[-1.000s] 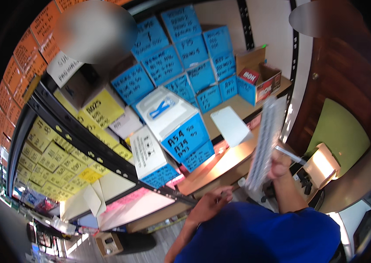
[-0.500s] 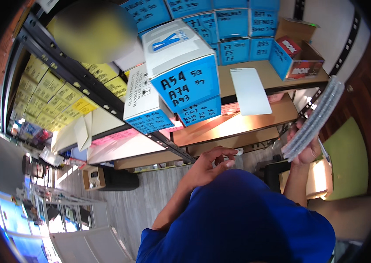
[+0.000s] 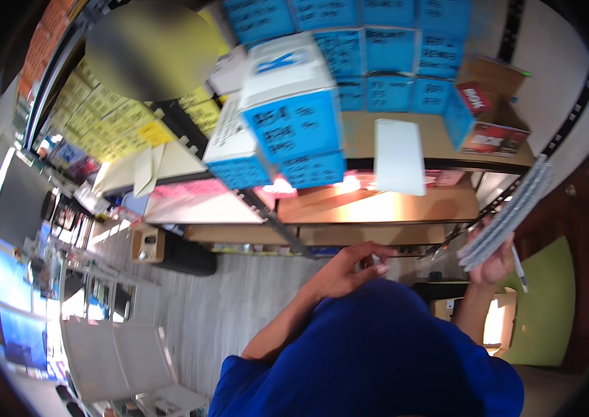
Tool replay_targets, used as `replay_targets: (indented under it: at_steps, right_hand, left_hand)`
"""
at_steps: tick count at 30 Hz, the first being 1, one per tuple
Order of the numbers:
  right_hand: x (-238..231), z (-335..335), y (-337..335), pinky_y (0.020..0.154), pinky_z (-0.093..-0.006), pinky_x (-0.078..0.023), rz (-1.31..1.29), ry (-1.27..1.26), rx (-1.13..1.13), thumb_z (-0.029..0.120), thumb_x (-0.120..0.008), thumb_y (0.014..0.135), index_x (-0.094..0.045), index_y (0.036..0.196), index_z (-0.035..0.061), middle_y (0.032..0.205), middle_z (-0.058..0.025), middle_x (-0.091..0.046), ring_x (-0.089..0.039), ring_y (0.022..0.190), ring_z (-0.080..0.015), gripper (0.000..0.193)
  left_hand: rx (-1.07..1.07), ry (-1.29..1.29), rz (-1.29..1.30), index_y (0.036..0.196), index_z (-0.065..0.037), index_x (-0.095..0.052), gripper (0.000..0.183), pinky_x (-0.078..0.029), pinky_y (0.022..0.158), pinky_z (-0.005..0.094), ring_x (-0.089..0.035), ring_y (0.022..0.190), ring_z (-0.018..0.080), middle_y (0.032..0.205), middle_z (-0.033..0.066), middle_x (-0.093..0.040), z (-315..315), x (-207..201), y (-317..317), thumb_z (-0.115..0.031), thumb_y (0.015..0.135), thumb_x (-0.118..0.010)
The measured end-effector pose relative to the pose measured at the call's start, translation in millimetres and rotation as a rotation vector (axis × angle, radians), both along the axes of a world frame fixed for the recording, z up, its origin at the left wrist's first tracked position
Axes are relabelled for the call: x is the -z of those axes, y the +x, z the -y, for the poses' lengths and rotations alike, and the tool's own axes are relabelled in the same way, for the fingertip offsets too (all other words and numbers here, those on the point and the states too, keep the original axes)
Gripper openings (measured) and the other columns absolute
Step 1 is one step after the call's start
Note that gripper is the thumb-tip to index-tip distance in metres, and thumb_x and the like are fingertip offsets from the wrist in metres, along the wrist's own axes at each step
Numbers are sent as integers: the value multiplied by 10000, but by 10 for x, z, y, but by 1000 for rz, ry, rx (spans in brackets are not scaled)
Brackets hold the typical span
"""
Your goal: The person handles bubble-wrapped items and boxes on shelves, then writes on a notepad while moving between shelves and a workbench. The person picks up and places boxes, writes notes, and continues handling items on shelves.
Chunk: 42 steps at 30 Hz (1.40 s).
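Shelves are packed with blue boxes (image 3: pixel 386 52), and one white-topped blue box (image 3: pixel 293 111) sticks out front. Yellow boxes (image 3: pixel 110 118) line the left racks, plus a red-and-blue box (image 3: pixel 483 125) sits at right.

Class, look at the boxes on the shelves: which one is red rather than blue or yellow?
The red box at the right end of the shelf, beside the blue boxes.
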State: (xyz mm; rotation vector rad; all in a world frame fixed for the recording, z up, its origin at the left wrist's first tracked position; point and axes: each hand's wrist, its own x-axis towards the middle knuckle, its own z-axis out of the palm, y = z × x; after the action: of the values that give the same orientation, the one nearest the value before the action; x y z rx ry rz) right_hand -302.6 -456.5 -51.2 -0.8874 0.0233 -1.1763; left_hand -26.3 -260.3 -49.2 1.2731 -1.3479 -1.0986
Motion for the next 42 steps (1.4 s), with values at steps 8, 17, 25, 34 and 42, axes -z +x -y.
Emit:
replay_targets:
  at_steps: [8,17,25,34,42]
  right_hand:
    - [133,23,-416,933,-407,-574,-12,11,40,339,-655,1040,-483,1508,14,1256,-187,-650,-668,1090,-290,595]
    - [136,84,-764,1048,-424,-547,-26,105,228,300,-730,977,-438,1502,-3,1293,-142,-663,-662,1197,-281,673]
    - [208,200,-941,1055,-427,-543,-27,170,150,292,-798,938,-426,1507,-31,1345,-152,-635,-660,1205,-271,753]
    - [136,277,-910,1017,-424,-569,-103,156,89,317,-795,945,-405,1512,-37,1323,-163,-640,-674,1181,-278,774]
    - [347,388,-1304,769,-443,-609,105,-33,47,329,-708,1000,-404,1477,-7,1097,-193,-649,-699,897,-348,658]
  left_hand:
    - [151,-11,145,1365,-91,-684,364,-529,872,362,-632,943,196,1125,70,-700,395,-219,-497,-217,1025,-714]
    - [134,-273,331,1268,-43,-720,306,-540,961,399,-685,1080,274,1169,122,-723,945,-529,-729,-181,996,-721]
    - [-281,-677,833,1230,-83,-733,312,-469,1031,443,-608,1168,326,1251,121,-695,1533,-1567,-655,-146,928,-772]
    - [-444,-827,1413,1284,-61,-670,395,-391,1097,473,-626,1103,299,1216,114,-696,2762,-1468,-1137,-283,961,-720]
    - [-308,-885,1239,1070,-64,-641,153,-376,1112,516,-651,1061,277,991,100,-685,2819,-1619,-1501,-175,964,-649]
